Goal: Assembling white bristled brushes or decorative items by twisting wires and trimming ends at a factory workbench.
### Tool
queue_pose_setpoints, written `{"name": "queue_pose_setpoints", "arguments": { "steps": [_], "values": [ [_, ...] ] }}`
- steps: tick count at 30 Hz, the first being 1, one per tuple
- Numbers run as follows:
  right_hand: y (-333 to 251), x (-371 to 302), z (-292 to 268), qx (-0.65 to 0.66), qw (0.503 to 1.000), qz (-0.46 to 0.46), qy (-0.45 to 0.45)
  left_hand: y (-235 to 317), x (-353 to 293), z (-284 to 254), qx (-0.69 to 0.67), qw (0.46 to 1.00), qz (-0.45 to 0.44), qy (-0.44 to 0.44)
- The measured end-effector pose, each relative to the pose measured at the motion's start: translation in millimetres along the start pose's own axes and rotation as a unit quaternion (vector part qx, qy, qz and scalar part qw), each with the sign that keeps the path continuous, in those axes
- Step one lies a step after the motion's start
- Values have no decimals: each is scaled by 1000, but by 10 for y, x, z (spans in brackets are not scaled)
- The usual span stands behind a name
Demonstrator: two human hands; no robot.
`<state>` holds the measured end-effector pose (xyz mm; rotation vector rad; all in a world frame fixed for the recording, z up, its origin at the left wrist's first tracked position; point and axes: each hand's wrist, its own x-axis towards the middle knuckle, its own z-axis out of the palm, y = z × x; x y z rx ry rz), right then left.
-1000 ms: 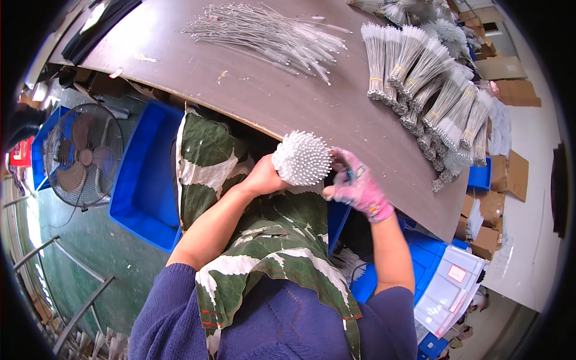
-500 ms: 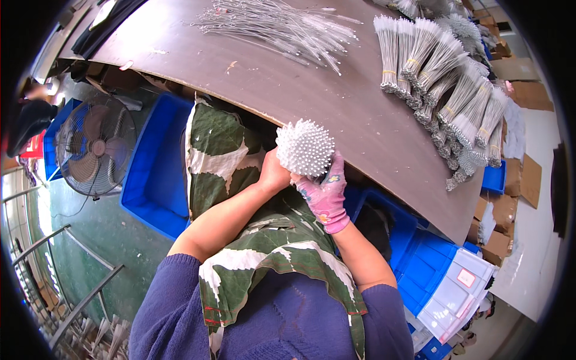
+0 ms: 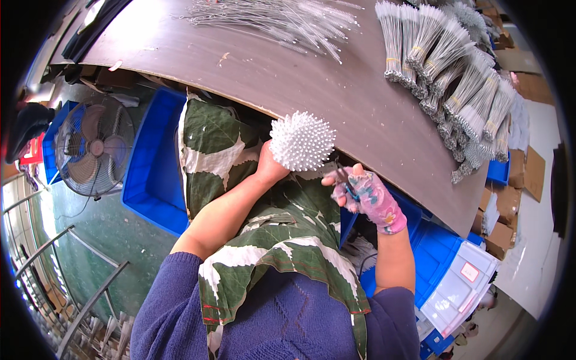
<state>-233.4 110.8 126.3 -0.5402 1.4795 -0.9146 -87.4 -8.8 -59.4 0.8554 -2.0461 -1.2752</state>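
Note:
A bundle of thin wire brushes (image 3: pixel 303 141) stands near the table's front edge, its white bristle ends facing up in a round dome. My bare left hand (image 3: pixel 273 165) is closed around the bundle's side; the lower part of the bundle is hidden. To the right and apart from it, my right hand (image 3: pixel 363 195) wears a pink flowered glove with the fingertips bare. Its fingers are curled on a small dark-tipped tool with a blue part (image 3: pixel 351 191), partly hidden, whose kind I cannot make out.
Loose wire brushes (image 3: pixel 282 21) lie across the far side of the table (image 3: pixel 258 72). Several tied brush bundles (image 3: pixel 456 78) are piled at the right. Blue bins (image 3: pixel 153 174) stand below the table edge, with a fan (image 3: pixel 95 147) at the left and a metal rail (image 3: pixel 90 297) lower left.
My right hand has come away from the bundle, moving right and slightly down, and the small tool now shows in its fingers. My left hand keeps its hold on the bundle.

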Motion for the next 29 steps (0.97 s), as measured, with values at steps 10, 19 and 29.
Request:
{"name": "queue_pose_setpoints", "arguments": {
  "steps": [10, 19, 29],
  "values": [
    [-106, 35, 136, -92, 994, 47, 34, 45, 5, -1, -15, 1000, -17, 1],
    [45, 112, 234, -74, 994, 30, 78, 28, 7, 25, -26, 999, -31, 4],
    [43, 168, 236, -72, 994, 13, 86, 37, 40, 26, 8, 1000, 10, -2]
  ]
}}
